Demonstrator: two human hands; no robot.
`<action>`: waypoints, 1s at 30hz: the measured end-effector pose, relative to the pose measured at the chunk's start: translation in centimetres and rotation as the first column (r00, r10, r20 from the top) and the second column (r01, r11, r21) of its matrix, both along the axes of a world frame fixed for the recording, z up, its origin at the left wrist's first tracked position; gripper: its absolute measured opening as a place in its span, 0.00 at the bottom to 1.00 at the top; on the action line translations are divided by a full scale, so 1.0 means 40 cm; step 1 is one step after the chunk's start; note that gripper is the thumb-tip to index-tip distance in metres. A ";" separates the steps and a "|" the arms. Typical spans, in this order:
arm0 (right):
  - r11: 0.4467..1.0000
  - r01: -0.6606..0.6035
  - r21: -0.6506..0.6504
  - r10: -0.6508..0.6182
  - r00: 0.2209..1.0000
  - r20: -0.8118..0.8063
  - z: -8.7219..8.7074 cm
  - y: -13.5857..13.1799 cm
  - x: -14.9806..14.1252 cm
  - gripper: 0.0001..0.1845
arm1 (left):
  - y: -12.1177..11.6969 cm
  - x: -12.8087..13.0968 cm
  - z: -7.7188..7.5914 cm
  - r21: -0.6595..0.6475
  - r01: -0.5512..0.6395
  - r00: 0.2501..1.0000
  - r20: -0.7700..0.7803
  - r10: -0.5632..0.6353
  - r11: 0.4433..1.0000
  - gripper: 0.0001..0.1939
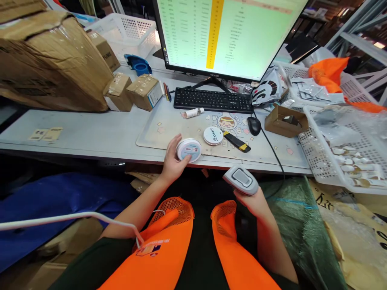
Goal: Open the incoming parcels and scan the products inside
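My left hand [174,161] is closed round a round white jar [189,150] at the desk's front edge, its label side facing up under my thumb. In my right hand [253,200] is a grey barcode scanner [241,179], gripped by its handle below desk height, its head angled to the left. Just right of the jar, a round white tin [213,135] with dark lettering lies on the desk mat. Beside that tin rests a black and yellow utility knife [237,141]. Behind them lies a small white tube [193,113].
A monitor [229,36] stands behind a black keyboard [213,100]. The mouse [254,125] and an open cardboard box [286,121] are to the right. White baskets [320,161] line the right side; cardboard boxes [60,64] crowd the left. A white cable [75,215] crosses my left arm.
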State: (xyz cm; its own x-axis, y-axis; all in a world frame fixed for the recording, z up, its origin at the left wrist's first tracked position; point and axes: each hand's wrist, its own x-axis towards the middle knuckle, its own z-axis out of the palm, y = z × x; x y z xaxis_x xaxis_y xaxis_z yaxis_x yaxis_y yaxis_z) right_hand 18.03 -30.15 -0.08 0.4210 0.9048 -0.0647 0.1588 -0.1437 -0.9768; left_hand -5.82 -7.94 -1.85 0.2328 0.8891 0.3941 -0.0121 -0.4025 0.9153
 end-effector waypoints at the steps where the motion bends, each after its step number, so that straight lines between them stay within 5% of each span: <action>1: 0.999 -0.035 0.005 0.035 0.999 0.021 0.007 0.013 -0.015 0.22 | -0.004 0.011 -0.002 -0.085 0.011 0.999 0.052 -0.007 0.996 0.37; 4: 0.995 -0.099 0.001 0.099 0.994 0.035 0.015 0.048 -0.051 0.24 | 0.001 0.028 -0.010 -0.273 0.077 0.988 0.147 -0.037 0.959 0.43; 9: 0.994 -0.105 0.032 0.103 0.993 0.050 0.008 0.076 -0.065 0.27 | 0.074 -0.016 0.002 -0.237 0.013 1.000 0.029 -0.006 0.971 0.42; 13: 0.994 -0.103 0.021 0.102 0.993 0.066 0.016 0.086 -0.065 0.26 | 0.122 -0.044 0.014 0.132 -0.092 0.951 -0.284 0.126 0.987 0.24; 15: 0.995 -0.102 -0.003 0.102 0.992 0.080 0.023 0.094 -0.073 0.26 | 0.121 -0.035 0.008 0.344 -0.021 0.899 -0.405 0.169 0.939 0.22; 18: 0.990 -0.141 -0.007 0.141 0.984 0.105 0.032 0.111 -0.094 0.28 | 0.105 -0.007 -0.005 0.439 0.074 0.850 -0.498 0.174 0.896 0.24; 21: 0.987 -0.164 -0.005 0.162 0.972 0.171 0.036 0.124 -0.109 0.26 | 0.109 0.006 -0.002 0.391 0.044 0.840 -0.513 0.178 0.919 0.25; 24: 0.989 -0.147 -0.017 0.148 0.970 0.191 0.036 0.122 -0.108 0.24 | 0.152 -0.007 0.026 0.212 0.028 0.804 -0.586 0.104 0.977 0.31; 27: 0.997 -0.075 0.010 0.073 0.990 0.124 0.034 0.102 -0.090 0.27 | 0.211 -0.010 0.070 0.072 0.024 0.681 -0.732 0.037 0.997 0.37; 30: 0.998 0.052 0.019 -0.053 0.996 0.070 0.020 0.079 -0.066 0.27 | 0.238 0.056 0.109 0.164 0.087 0.563 -0.822 0.087 0.983 0.36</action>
